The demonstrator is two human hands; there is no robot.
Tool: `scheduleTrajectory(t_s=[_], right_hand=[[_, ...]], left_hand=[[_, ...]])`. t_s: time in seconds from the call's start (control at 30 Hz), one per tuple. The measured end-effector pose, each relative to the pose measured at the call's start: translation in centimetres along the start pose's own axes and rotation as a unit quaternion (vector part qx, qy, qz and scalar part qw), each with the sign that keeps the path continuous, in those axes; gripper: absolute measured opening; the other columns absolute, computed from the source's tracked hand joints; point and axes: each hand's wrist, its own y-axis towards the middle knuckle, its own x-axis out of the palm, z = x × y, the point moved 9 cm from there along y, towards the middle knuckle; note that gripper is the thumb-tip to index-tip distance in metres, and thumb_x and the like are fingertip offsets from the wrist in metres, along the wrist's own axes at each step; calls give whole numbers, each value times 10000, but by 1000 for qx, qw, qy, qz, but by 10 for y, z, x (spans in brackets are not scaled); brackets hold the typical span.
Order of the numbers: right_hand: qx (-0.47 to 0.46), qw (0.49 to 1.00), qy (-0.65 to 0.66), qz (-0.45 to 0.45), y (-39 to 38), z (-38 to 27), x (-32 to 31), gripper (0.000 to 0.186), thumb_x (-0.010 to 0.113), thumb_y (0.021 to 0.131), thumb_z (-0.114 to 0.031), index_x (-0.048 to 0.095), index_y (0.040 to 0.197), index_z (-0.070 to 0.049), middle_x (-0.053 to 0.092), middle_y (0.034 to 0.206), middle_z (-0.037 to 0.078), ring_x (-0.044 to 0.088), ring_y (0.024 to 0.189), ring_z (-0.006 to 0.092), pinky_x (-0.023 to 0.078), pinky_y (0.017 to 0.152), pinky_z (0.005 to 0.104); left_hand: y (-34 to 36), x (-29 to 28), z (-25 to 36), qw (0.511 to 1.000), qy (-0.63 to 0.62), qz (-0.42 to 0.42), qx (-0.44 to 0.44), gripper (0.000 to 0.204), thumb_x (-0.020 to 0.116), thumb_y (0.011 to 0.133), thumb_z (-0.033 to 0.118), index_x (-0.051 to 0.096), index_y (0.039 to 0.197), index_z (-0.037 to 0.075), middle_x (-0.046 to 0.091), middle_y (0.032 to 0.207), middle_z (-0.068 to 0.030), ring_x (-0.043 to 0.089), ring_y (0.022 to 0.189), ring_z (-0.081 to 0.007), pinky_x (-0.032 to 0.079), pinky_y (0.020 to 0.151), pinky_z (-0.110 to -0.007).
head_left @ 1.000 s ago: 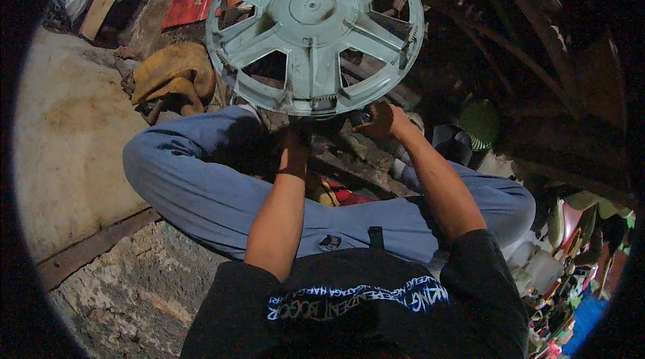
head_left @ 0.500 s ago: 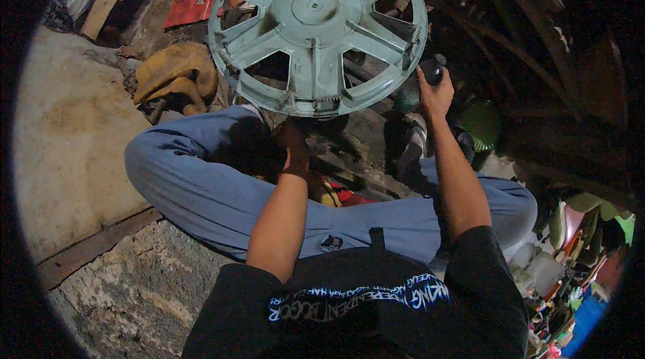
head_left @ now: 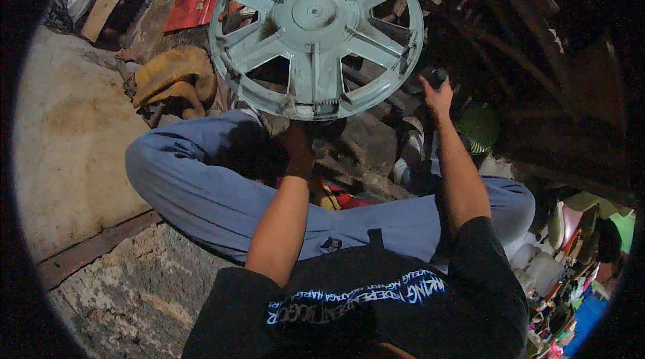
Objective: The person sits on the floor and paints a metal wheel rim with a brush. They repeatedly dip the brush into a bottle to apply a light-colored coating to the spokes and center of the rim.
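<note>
A pale grey-green plastic wheel cover [head_left: 316, 43] with broad spokes faces me, dirty around its hub and clips. My left hand [head_left: 300, 145] is in deep shadow at its near rim; the fingers are hidden, so their grip does not show. To the right of the cover, my right hand [head_left: 440, 98] is closed around a dark object with a rounded black end [head_left: 437, 77]. The rest of that object is lost in the dark, and its kind is unclear. A gap separates this hand from the cover's rim.
I sit with legs bent in blue-grey trousers [head_left: 195, 177]. A crumpled yellow-brown piece [head_left: 176, 80] lies left of the cover, beside a stained pale slab [head_left: 80, 137]. A ribbed green round thing [head_left: 479, 127] stands right of my forearm. Mixed plastic scrap [head_left: 571, 265] is heaped at lower right.
The wheel cover has shifted slightly, its near rim a little closer to me. My right hand has moved a little toward me, with the dark object's end tipped lower. My left hand has barely moved.
</note>
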Motion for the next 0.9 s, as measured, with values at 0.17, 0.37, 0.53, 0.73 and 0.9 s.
scheduleTrajectory(t_s=[0.17,0.37,0.53,0.73,0.9], right_hand=[[49,997,52,-41,-20,6,26,583,874,842,-357,640,1273,-42,751,1177,161,721,1109,310,541,959,397],[40,999,7,-35,-3,4,18,649,860,849,-405,623,1288,10,717,1217,206,686,1150,326,512,1009,407],[-88,961,-160,206,-23,-16,-20,668,776,893,-482,605,1331,-7,713,1211,183,670,1141,409,528,986,451],[-104,987,-119,21,-113,-68,61,419,661,989,-381,658,1220,-32,703,1040,240,696,956,419,535,832,485],[157,854,194,-456,-192,-43,198,339,624,990,-297,683,1212,-48,748,1062,131,701,992,245,529,851,390]], left_hand=[[-14,7,-66,930,-284,55,-228,307,548,1042,289,708,1126,41,684,1030,-83,619,887,-228,494,817,-399],[-35,14,2,945,-265,-34,-188,312,589,1022,292,714,1173,49,695,1046,-79,638,887,-209,516,790,-403],[-34,18,19,931,-324,-23,-167,326,618,1009,264,701,1229,37,702,1065,-73,645,899,-202,533,789,-397],[-37,10,8,949,-305,86,-16,357,625,1014,273,681,1244,5,708,1148,-105,645,990,-206,520,876,-398],[-67,24,73,987,-151,41,22,354,645,996,298,708,1165,-6,717,1173,-146,660,1032,-246,503,938,-405]])
